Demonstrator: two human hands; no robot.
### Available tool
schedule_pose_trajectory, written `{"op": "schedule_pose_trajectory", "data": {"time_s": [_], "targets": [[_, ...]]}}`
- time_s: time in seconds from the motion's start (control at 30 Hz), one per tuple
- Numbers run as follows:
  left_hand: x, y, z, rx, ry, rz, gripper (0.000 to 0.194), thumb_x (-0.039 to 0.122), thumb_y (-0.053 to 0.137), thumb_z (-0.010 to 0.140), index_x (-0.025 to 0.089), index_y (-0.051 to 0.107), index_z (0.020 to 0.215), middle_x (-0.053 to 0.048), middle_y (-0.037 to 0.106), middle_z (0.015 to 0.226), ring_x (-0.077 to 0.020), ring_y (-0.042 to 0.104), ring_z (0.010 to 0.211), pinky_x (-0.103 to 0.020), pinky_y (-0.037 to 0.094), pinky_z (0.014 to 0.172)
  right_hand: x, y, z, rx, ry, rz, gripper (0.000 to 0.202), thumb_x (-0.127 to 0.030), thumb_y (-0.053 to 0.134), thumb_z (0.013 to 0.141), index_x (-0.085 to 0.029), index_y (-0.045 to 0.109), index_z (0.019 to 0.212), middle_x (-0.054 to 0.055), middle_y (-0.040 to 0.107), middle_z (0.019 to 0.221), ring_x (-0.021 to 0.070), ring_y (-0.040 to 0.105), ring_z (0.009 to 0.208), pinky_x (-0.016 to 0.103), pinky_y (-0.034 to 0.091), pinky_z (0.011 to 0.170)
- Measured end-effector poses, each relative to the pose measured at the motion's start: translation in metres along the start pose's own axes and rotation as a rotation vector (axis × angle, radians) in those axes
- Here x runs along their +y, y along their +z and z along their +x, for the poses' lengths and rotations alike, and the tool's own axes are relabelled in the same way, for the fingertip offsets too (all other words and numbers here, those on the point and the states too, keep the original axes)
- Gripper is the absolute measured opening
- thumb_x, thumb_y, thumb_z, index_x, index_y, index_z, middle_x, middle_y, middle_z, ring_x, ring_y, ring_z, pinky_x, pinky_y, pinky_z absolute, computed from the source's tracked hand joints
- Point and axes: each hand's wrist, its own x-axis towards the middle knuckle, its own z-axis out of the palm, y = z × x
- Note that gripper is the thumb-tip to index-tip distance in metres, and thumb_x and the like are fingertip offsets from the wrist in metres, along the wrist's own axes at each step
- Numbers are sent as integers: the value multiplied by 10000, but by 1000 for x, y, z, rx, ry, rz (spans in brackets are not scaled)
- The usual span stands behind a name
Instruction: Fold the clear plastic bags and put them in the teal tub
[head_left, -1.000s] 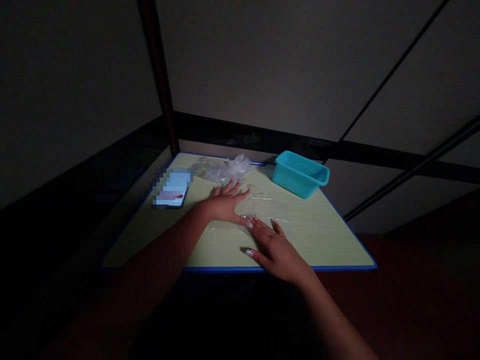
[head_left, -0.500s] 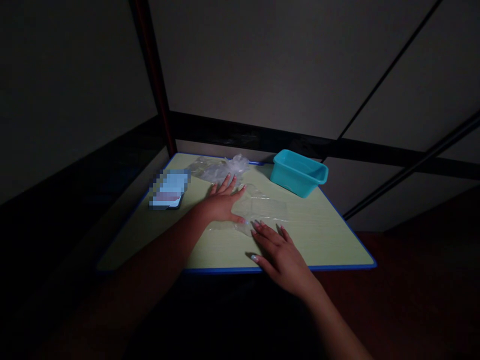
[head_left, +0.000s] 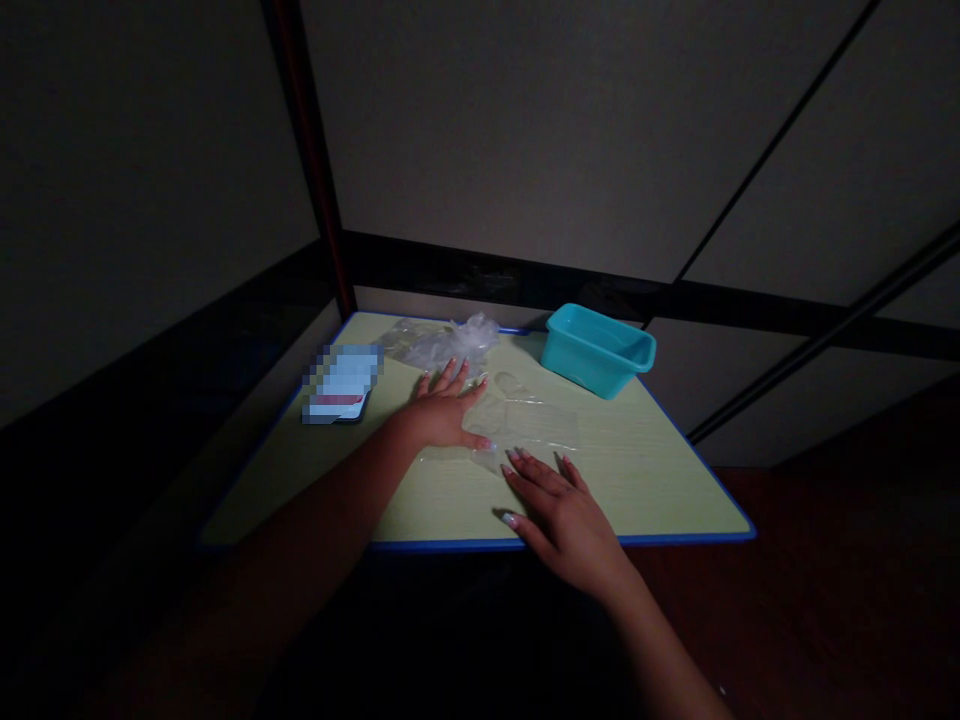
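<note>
A clear plastic bag (head_left: pixel 540 424) lies flat across the middle of the small table. My left hand (head_left: pixel 448 415) rests palm down on its left part, fingers spread. Near the bag's front edge, my right hand (head_left: pixel 559 512) lies with its fingers stretched out and nothing in its grasp; whether its fingertips touch the plastic I cannot tell. Beyond my left fingertips sits a crumpled heap of clear plastic (head_left: pixel 457 340).
A turquoise plastic basket (head_left: pixel 589 355) stands at the back right of the pale table (head_left: pixel 660 505), which has a blue rim. At the left edge lies a phone (head_left: pixel 345 385) with a blurred screen. Dark wall panels (head_left: pixel 510 130) rise close behind.
The view has shifted very slightly. Both hands keep nearly the same place and pose, and the bag stays flat.
</note>
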Motion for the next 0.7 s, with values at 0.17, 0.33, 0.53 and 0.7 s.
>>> {"op": "schedule_pose_trajectory", "data": {"time_s": [0.17,0.33,0.53,0.7], "targets": [[1,-2,-1,-28,-10,12,1104,800,519,582,277,89,1454,-110,-128,1497,-339,-184,1344,-586,17,1036,-1,0,0,13,-3,-17,490,-396,469,879,-256,421,1346,88,391,1412,239,333,1309,547,131,1081],[2,-1,-1,-14,-9,33,1091,782,526,596,279,79,1455,-106,-124,1498,-325,-174,1350,-566,30,1048,0,3,-1,42,-15,-49,500,-395,470,874,-237,421,1346,90,411,1401,239,337,1306,545,145,1080],[0,-1,-1,-20,-1,26,1094,772,536,603,271,71,1457,-100,-115,1498,-330,-157,1352,-545,66,1058,-3,1,6,79,-37,-96,582,-428,466,869,-242,326,1402,93,331,1449,248,282,1331,538,152,1081],[-3,-1,-1,-32,-13,18,1065,751,540,623,272,80,1456,-98,-123,1496,-315,-154,1355,-531,81,1063,-7,-2,19,-16,-84,-103,634,-482,464,857,-295,254,1425,48,125,1517,271,115,1379,569,105,1072]]}}
